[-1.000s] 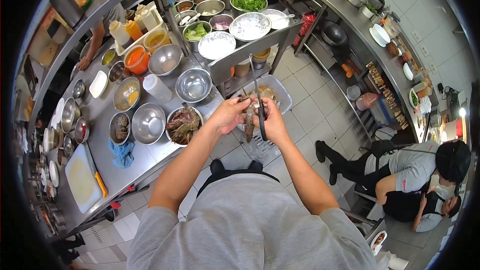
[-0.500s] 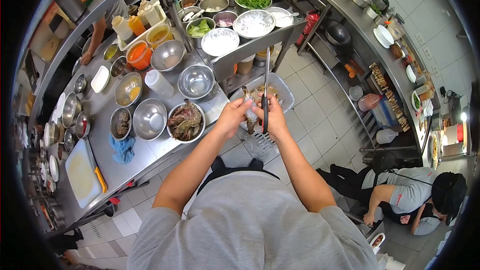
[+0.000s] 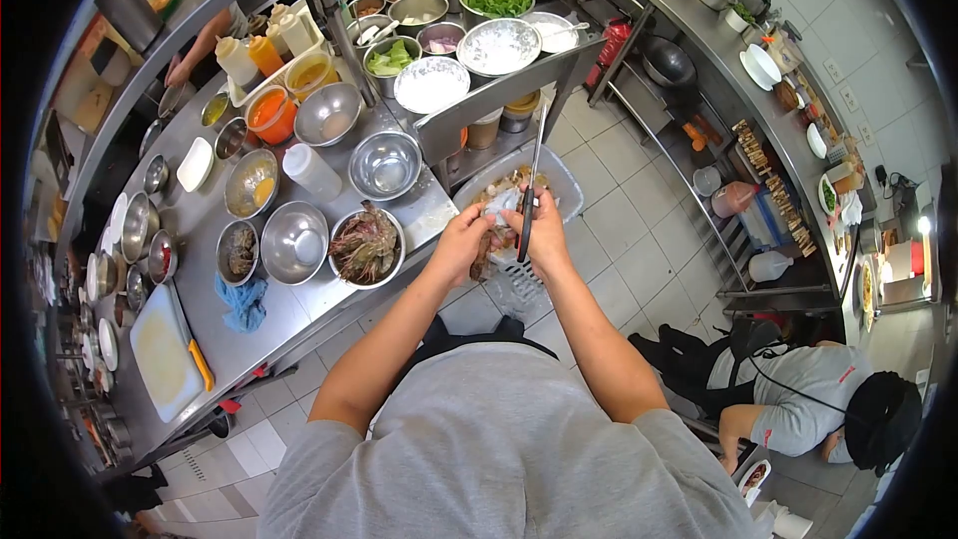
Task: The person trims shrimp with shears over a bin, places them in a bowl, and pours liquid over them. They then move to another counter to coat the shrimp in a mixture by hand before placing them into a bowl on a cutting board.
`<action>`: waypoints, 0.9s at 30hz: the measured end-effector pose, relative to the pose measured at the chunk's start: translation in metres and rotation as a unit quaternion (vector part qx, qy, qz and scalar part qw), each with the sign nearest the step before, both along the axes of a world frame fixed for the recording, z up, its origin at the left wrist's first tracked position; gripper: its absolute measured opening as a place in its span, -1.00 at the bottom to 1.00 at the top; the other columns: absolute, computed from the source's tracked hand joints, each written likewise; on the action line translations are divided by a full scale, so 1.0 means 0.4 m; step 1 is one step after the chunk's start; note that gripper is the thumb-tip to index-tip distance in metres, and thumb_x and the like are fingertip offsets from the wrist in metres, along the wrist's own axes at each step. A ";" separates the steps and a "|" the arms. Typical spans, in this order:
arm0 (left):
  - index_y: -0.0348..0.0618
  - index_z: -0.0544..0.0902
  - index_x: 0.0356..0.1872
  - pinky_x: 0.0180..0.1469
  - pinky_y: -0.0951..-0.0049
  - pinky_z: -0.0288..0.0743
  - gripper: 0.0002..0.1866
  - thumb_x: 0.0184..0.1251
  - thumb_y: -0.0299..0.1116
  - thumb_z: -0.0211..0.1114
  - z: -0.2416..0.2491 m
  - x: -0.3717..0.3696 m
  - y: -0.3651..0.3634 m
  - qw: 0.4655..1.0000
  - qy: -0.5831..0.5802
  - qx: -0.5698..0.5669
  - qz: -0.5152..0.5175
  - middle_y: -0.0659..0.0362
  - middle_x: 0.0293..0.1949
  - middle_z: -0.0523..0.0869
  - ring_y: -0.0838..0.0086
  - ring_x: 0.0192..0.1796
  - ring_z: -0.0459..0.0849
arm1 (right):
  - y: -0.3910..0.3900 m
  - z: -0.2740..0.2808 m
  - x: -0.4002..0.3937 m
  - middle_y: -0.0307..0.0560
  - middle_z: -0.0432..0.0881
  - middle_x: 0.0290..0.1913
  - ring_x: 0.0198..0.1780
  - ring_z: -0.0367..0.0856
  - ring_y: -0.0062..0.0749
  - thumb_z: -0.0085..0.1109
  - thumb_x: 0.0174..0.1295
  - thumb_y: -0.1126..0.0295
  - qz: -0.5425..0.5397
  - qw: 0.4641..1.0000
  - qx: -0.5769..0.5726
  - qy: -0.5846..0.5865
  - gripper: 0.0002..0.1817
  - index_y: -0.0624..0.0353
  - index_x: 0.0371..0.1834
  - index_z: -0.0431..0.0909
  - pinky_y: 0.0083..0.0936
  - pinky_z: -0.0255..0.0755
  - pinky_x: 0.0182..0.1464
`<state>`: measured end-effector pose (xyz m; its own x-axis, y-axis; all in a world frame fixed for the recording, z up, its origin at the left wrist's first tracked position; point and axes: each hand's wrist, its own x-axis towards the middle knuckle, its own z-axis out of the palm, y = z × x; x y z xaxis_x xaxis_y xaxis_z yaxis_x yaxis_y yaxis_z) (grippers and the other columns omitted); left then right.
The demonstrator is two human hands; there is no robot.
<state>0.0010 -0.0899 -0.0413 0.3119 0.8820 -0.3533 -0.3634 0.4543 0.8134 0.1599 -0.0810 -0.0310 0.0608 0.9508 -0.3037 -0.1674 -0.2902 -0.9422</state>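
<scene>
My left hand [image 3: 462, 245] is closed around a prawn [image 3: 481, 266], whose brownish end hangs below the fingers; the rest is partly hidden. In my right hand [image 3: 546, 232] is a knife [image 3: 537, 153], its dark handle in the palm and its long blade pointing away from me. The right fingers are close against the left ones at the prawn. Beneath both hands is a pale plastic tub [image 3: 570, 188] with peeled-looking prawns in it. To the left, a metal bowl [image 3: 400, 258] on the counter holds prawn heads and shells [image 3: 365, 244].
On the steel counter [image 3: 289, 314] are metal bowls, a squeeze bottle [image 3: 314, 172], a blue cloth [image 3: 241, 301] and a cutting board [image 3: 167, 354] with a yellow-handled knife [image 3: 202, 364]. Ingredient pans [image 3: 431, 86] line the far shelf. A co-worker [image 3: 798, 394] bends at the lower right.
The prawn has dropped lower in my left hand, its brown end now below the fingers. The knife tilts slightly more to the right. The co-worker on the right bends further down.
</scene>
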 end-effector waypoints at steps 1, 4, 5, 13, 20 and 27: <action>-0.19 0.53 0.20 -0.20 0.51 0.56 -0.68 0.50 -0.39 0.25 -0.001 -0.003 0.002 1.000 0.006 -0.017 0.003 0.26 -0.21 0.66 0.58 -0.27 0.65 | -0.001 -0.001 -0.001 -0.22 0.59 -0.25 -0.33 0.56 -0.60 0.41 0.20 0.53 0.003 1.000 0.001 -0.029 -0.40 0.18 0.29 0.35 -0.55 0.49 -0.33; -0.21 0.55 0.23 -0.24 0.58 0.53 -0.67 0.54 -0.36 0.20 -0.011 -0.012 0.001 0.999 0.009 -0.014 0.035 0.27 -0.22 0.67 0.62 -0.32 0.60 | 0.001 -0.050 0.031 -0.20 0.62 -0.24 -0.30 0.58 -0.57 0.44 0.18 0.49 0.040 0.992 0.081 -0.087 -0.34 0.20 0.35 0.37 -0.53 0.50 -0.28; -0.21 0.55 0.23 -0.24 0.58 0.53 -0.67 0.54 -0.36 0.20 -0.012 -0.021 0.004 0.999 0.010 -0.014 0.037 0.27 -0.22 0.67 0.62 -0.32 0.60 | -0.011 -0.052 0.055 -0.20 0.62 -0.24 -0.30 0.58 -0.57 0.44 0.18 0.49 0.042 0.992 0.082 -0.087 -0.34 0.20 0.35 0.37 -0.53 0.50 -0.28; -0.27 0.55 0.25 -0.24 0.56 0.55 -0.64 0.50 -0.44 0.16 -0.019 -0.099 0.036 0.999 0.015 -0.051 -0.004 0.21 -0.18 0.73 0.58 -0.32 0.62 | -0.176 0.177 0.231 0.14 0.77 -0.10 -0.21 0.76 -0.11 0.30 0.21 0.40 0.268 0.879 0.059 -0.391 -0.40 -0.05 0.39 0.52 -0.32 0.58 -0.05; -0.27 0.54 0.28 -0.25 0.55 0.54 -0.61 0.48 -0.43 0.17 -0.028 -0.079 0.056 0.996 0.062 -0.033 -0.046 0.24 -0.26 0.68 0.57 -0.32 0.63 | -0.190 0.187 0.245 0.06 0.79 -0.15 -0.29 0.73 -0.27 0.28 0.23 0.44 0.281 0.862 0.080 -0.414 -0.39 -0.11 0.41 0.51 -0.40 0.58 -0.09; -0.24 0.57 0.24 -0.30 0.54 0.56 -0.65 0.49 -0.41 0.17 -0.016 -0.073 0.065 0.995 0.063 -0.046 -0.069 0.23 -0.23 0.71 0.57 -0.36 0.64 | -0.194 0.202 0.231 0.11 0.78 -0.12 -0.21 0.76 -0.19 0.24 0.25 0.48 0.214 0.892 0.028 -0.396 -0.42 -0.01 0.40 0.51 -0.40 0.58 -0.03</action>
